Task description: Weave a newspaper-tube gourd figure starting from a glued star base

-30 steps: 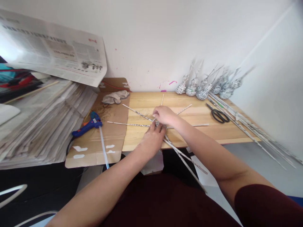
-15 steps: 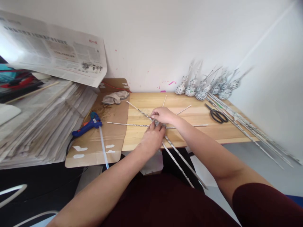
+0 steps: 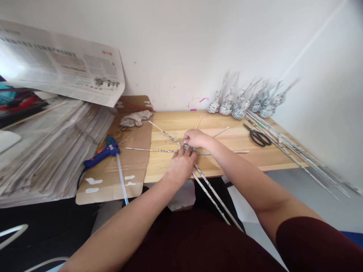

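Your left hand (image 3: pixel 183 164) lies with fingers extended over the crossing of the rolled newspaper tubes (image 3: pixel 163 151) on the wooden tabletop (image 3: pixel 176 121); your right hand (image 3: pixel 195 138) curls just beyond. I cannot tell whether either grips.

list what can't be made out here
Head view: the centre of the crossing rolled-newspaper sticks, mostly covered by the left hand and right hand.
Head view: whatever the right hand pinches, if anything, hidden by the hand itself.
Head view: small print on the newspaper sheet, too blurred.
Head view: left end of the paper stack, cut off by the picture's edge.
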Demonstrator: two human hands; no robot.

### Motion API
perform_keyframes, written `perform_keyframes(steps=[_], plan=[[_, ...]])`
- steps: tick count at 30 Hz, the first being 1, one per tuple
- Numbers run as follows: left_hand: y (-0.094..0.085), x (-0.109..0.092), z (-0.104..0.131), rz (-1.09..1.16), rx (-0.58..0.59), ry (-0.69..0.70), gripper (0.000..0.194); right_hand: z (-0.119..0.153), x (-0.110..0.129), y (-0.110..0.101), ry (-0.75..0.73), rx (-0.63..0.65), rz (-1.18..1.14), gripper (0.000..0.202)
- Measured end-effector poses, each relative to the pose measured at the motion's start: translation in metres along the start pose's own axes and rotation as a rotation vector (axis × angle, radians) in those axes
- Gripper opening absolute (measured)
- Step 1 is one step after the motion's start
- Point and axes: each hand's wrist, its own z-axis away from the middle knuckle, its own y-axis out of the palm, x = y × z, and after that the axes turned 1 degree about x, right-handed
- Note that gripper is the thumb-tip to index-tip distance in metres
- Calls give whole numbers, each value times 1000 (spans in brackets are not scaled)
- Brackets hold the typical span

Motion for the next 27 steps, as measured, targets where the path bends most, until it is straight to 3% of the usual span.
perform_keyframes(steps=[5,13,21,27], plan=[[0,-4,-1,-4,22,-21,33,4,1,1,-14,-44,8,17],[1,6,-4,45,-22,-27,19,3,-8,4,-51,-75,-58,14],[8,5,-2,100,-68,-126,22,-2,-13,6,-108,-90,29,18],[12,2,-3,38,-34,-131,25,-3,-12,6,-106,-101,93,19]])
